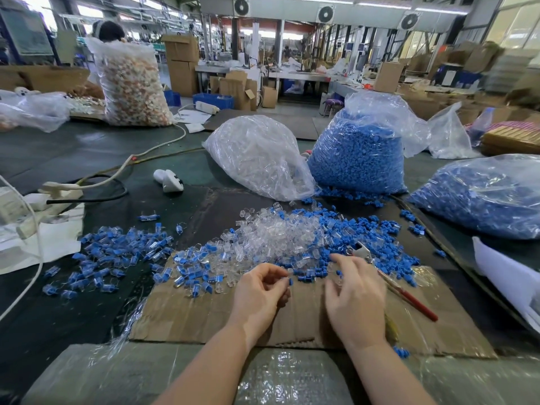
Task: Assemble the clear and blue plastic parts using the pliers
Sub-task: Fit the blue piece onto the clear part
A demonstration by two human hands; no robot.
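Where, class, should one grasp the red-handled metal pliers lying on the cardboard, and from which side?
Grasp the red-handled metal pliers by the long red handles, coming from above on the right. The handles lie flat and exposed on bare brown cardboard, while the metal head sits among loose plastic parts.

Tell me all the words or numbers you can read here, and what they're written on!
None can be read.
The board at the far left wall: any writing on it is too blurred.
The cardboard boxes behind: no readable print.
The bags of blue parts and clear parts: no labels visible.
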